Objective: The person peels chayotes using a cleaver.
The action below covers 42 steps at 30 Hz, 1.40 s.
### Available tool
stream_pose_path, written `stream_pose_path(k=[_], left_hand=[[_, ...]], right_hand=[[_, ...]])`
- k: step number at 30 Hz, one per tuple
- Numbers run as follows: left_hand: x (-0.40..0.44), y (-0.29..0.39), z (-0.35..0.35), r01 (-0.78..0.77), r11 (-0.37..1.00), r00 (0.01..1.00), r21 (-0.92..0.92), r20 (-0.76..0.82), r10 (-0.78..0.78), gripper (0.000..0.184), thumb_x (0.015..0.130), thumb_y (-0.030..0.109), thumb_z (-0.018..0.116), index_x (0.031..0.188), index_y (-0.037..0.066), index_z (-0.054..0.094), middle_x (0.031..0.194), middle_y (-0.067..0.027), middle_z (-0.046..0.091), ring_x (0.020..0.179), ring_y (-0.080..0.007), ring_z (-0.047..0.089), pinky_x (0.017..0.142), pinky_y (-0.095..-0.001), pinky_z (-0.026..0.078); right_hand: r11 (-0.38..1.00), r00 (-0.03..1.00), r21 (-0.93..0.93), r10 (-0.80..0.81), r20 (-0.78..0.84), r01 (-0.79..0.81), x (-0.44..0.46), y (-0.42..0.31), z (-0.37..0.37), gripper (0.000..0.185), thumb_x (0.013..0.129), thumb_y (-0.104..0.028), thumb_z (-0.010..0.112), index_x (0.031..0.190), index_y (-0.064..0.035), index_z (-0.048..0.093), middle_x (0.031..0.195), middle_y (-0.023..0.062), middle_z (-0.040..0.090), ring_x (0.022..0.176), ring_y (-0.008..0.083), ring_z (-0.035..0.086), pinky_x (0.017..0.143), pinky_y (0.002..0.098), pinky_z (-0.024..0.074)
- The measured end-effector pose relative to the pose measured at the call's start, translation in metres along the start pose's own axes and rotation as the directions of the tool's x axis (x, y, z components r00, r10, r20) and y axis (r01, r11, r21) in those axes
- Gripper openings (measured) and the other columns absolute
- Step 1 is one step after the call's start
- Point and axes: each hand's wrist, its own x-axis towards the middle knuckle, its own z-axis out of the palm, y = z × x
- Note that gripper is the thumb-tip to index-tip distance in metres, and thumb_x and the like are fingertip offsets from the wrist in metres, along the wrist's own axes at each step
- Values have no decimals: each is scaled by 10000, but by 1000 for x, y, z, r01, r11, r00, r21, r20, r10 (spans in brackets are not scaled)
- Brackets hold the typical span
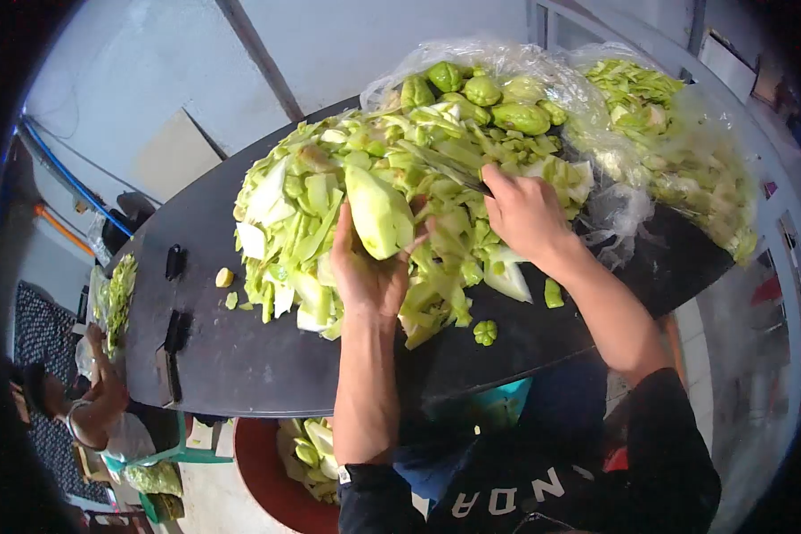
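Observation:
A peeled, pale green chayote [376, 214] rests in my left hand [363, 283], whose fingers curl up around its sides. In my right hand [527, 214] is the handle of a knife [443, 166]; its blade points up and left, above the heap and apart from the chayote. Beneath both hands spreads a large heap of green peels and cut pieces [307, 227]. Several whole unpeeled chayotes [521, 117] lie behind it on clear plastic. A small green chayote piece [485, 333] sits near the table's front edge.
The dark table [267, 369] has a curved edge. Clear plastic bags [618, 218] and a bagged mass of cut strips [699, 173] occupy its right end. Below stands a red tub [262, 472] holding chayote pieces. Another person [107, 414] sits at far left, beside greens [120, 294].

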Motion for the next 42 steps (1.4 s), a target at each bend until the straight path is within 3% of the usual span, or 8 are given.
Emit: stream_pose_path(k=[5,6,13,22,30,36,39,42], left_hand=[[24,4,-43,275,917,881,-290,457,-119,460,945,438,525,1259,102,557,1141,-78,630,1018,-241,623,845,-435,539],[22,-7,-38,102,983,994,-153,44,-97,448,951,423,514,1275,117,551,1163,-75,633,1061,-243,608,912,-410,514],[27,-8,-32,-66,997,997,46,41,64,502,982,339,407,1420,95,441,1351,-109,544,1190,-266,559,1015,-416,461],[20,-11,-34,-147,932,986,332,122,113,542,969,281,401,1466,65,375,1377,-127,516,1199,-258,558,1013,-398,459],[4,-5,-13,-87,875,994,476,102,44,472,1014,267,393,1449,82,398,1250,-128,579,998,-250,641,701,-372,590],[13,-16,-34,-159,837,987,523,108,120,529,999,345,414,1458,82,392,1238,-118,579,1045,-248,614,806,-387,563],[6,-10,-16,-91,843,994,531,106,40,530,982,297,470,1457,72,398,1296,-126,555,1100,-247,594,863,-379,548],[5,-14,-10,-208,792,977,575,153,146,538,971,202,528,1459,39,373,1252,-127,571,1026,-212,615,817,-320,544]], right_hand=[[897,857,-16,-428,-287,442,-5,-14,4,109,717,-43,606,798,-80,543,640,47,553,582,241,620,509,360,519],[896,857,-13,-429,-287,444,-7,-19,4,109,717,-43,606,798,-80,543,640,47,553,582,241,620,509,360,519],[757,707,-200,-653,-271,622,-11,-36,-5,91,736,-114,606,812,-73,580,631,-8,474,571,125,565,495,258,485],[760,720,-237,-649,-245,604,-9,-31,-4,80,748,-117,605,817,-89,575,644,-16,478,576,115,556,497,252,484],[917,897,-155,-393,-204,367,15,12,12,129,722,-17,621,817,-91,577,685,44,582,604,233,633,500,363,512],[827,799,-139,-562,-214,545,-1,-12,4,76,807,-124,597,882,-116,584,658,35,585,604,199,648,497,333,534],[942,989,-304,-145,18,144,21,29,25,132,881,-106,538,1009,-117,566,713,127,646,625,312,678,504,399,534],[966,986,-216,-159,-46,146,18,41,15,143,869,-75,523,1006,-106,553,731,131,658,625,327,671,504,436,528]])
